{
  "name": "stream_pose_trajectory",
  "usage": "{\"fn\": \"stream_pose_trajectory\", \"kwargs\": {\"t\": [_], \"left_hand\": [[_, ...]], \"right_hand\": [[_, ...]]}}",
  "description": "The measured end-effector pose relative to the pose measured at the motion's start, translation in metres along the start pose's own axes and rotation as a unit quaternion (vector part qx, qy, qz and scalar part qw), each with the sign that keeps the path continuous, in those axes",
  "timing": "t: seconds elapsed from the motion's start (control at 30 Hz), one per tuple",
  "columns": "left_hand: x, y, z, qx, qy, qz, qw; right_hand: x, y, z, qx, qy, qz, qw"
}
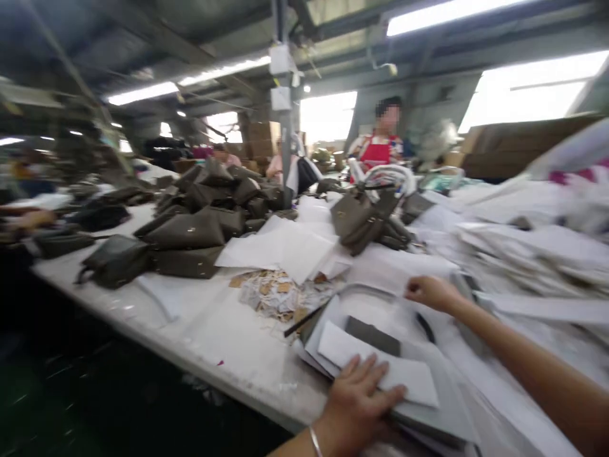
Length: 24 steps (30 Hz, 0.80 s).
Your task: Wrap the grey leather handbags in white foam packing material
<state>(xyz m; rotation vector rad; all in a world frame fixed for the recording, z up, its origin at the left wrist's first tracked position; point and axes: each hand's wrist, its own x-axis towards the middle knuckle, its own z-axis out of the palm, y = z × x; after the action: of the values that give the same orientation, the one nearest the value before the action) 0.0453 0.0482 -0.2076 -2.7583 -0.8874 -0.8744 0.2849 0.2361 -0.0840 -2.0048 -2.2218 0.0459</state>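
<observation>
My left hand (359,403) lies with its fingers spread on a folded white sheet (380,362). Under that sheet are a dark grey flat piece (373,334) and what looks like a dark bag lying flat with white paper and clear plastic around it. My right hand (431,294) is raised above the far right side of this stack, its fingers curled together. Whatever they pinch, if anything, is hidden. Below it, a dark curved strap (425,327) lies against the pale material. A thin black strip (304,320) sticks out on the left of the stack.
Dark olive bags (185,231) are heaped at the left of the white table (200,324). Scraps and tags (280,292) lie mid-table, beside loose white paper (285,244). More bags (361,222) stand behind. White sheets (533,254) pile up at right. A person in red (377,152) is beyond.
</observation>
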Motion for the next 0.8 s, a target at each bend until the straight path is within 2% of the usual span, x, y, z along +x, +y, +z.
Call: {"fn": "stream_pose_trajectory", "kwargs": {"t": [0.07, 0.17, 0.37, 0.57, 0.8], "left_hand": [[0.001, -0.005, -0.005, -0.002, 0.021, 0.007, 1.000], [0.003, -0.011, -0.007, 0.003, 0.029, 0.039, 0.999], [0.001, -0.009, -0.006, 0.015, 0.036, 0.045, 0.998], [0.003, -0.010, -0.008, 0.022, 0.042, 0.052, 0.998], [0.004, -0.010, -0.010, 0.033, 0.043, 0.058, 0.997]], "right_hand": [[-0.032, 0.031, -0.006, -0.009, -0.067, 0.051, 0.996], [-0.039, 0.044, -0.007, 0.000, -0.101, 0.088, 0.991], [-0.027, 0.040, -0.001, 0.024, -0.099, 0.070, 0.992], [-0.024, 0.049, 0.006, 0.044, -0.089, 0.049, 0.994], [-0.019, 0.049, 0.012, 0.028, -0.078, 0.037, 0.996]]}}
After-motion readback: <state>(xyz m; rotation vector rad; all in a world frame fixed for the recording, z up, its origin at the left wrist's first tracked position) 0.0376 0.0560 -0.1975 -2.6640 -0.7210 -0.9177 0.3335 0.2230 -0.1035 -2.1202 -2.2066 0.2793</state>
